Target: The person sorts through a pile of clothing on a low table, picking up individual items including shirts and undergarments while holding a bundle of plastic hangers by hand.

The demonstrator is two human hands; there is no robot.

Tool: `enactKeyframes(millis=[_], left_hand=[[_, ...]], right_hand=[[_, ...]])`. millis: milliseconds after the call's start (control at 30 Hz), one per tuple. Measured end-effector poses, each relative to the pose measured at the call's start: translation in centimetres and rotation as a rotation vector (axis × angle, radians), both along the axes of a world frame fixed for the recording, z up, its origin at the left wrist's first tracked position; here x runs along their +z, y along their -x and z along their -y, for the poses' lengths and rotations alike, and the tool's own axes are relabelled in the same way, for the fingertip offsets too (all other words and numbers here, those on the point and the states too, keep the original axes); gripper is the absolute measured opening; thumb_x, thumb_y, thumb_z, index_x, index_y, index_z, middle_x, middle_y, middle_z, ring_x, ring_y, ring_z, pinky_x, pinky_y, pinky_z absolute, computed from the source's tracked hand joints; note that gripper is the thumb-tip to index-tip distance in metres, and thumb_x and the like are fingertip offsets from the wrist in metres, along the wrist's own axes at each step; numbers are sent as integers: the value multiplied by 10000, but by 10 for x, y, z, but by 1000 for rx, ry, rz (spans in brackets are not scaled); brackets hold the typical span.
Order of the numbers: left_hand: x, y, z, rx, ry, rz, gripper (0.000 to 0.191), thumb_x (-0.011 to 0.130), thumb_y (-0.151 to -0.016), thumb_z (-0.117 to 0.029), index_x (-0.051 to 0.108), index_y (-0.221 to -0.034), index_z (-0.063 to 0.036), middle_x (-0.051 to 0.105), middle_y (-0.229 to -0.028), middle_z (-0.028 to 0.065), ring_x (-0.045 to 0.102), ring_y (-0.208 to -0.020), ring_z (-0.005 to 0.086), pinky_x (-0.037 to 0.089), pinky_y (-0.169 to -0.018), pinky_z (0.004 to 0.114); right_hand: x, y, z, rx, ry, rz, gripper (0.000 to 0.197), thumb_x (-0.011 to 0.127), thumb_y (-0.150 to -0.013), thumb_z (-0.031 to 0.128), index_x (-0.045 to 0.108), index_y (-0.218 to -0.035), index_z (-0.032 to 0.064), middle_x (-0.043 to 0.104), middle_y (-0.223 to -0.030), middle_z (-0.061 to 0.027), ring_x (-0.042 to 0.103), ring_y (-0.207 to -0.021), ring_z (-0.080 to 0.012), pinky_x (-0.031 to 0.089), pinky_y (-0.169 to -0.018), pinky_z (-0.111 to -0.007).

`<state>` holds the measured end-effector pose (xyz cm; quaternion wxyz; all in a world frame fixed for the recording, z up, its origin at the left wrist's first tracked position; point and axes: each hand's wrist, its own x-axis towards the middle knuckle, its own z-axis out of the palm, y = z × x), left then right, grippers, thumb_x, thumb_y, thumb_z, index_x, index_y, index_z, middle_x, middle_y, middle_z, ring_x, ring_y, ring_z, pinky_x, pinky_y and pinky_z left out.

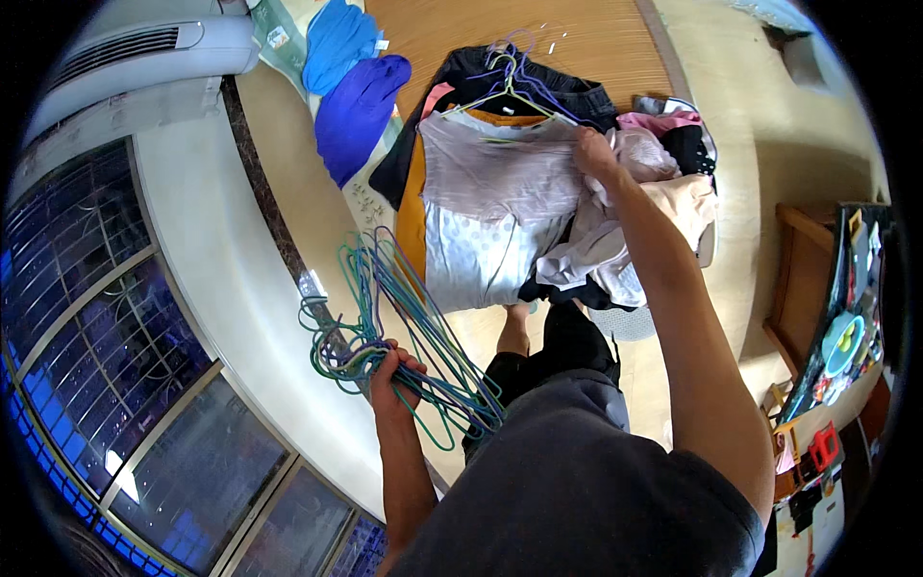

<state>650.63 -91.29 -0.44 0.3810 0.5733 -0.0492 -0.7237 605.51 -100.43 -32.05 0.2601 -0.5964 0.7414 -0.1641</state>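
Observation:
My left hand (400, 375) is closed around a bundle of green, blue and purple wire clothes hangers (425, 324), held out to the left of my body. At the shoulder of a pale pinkish-grey top (505, 169), my right hand (597, 153) pinches the fabric by the end of a yellow-green hanger (510, 90). This top lies uppermost on a stack of garments on hangers, with a white dotted cloth (469, 252), a mustard garment (412, 216) and black clothing (461, 68) beneath or around it. Purple hanger hooks (520, 42) stick out at the stack's far end.
A heap of unfolded clothes (678, 195) lies right of the stack. Blue (339, 43) and violet (360, 108) garments lie at the far left of the wooden bed surface (598, 36). A barred window (108, 317) and an air conditioner (166, 47) are left; a cluttered table (815, 360) stands right.

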Motion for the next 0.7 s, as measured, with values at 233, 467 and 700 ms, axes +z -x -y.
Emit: enactKeyframes(millis=[233, 467, 700], left_hand=[[2, -13, -14, 133, -82, 57, 220, 607, -897, -94, 578, -1113, -68, 650, -838, 54, 628, -732, 188, 517, -694, 379], [1, -11, -9, 136, -76, 80, 245, 590, -909, -94, 570, -1152, -65, 642, -871, 43, 622, -750, 187, 526, -693, 372], [-13, 5, 15, 83, -24, -59, 176, 594, -907, -52, 572, -1078, -85, 653, -1035, 81, 649, -957, 238, 544, -743, 389]], right_hand=[[-38, -17, 8, -342, -462, -117, 276, 454, -911, 175, 521, -1146, 46, 581, -1147, -191, 552, -1134, -373, 484, -906, -480], [13, -35, -25, -96, -50, 233, 246, 565, -880, 193, 626, -1073, 53, 661, -1001, -180, 636, -942, -367, 510, -806, -438], [202, -136, -86, -66, 108, 476, 152, 572, -890, 99, 583, -1009, 5, 632, -847, -214, 641, -784, -364, 511, -672, -415]])
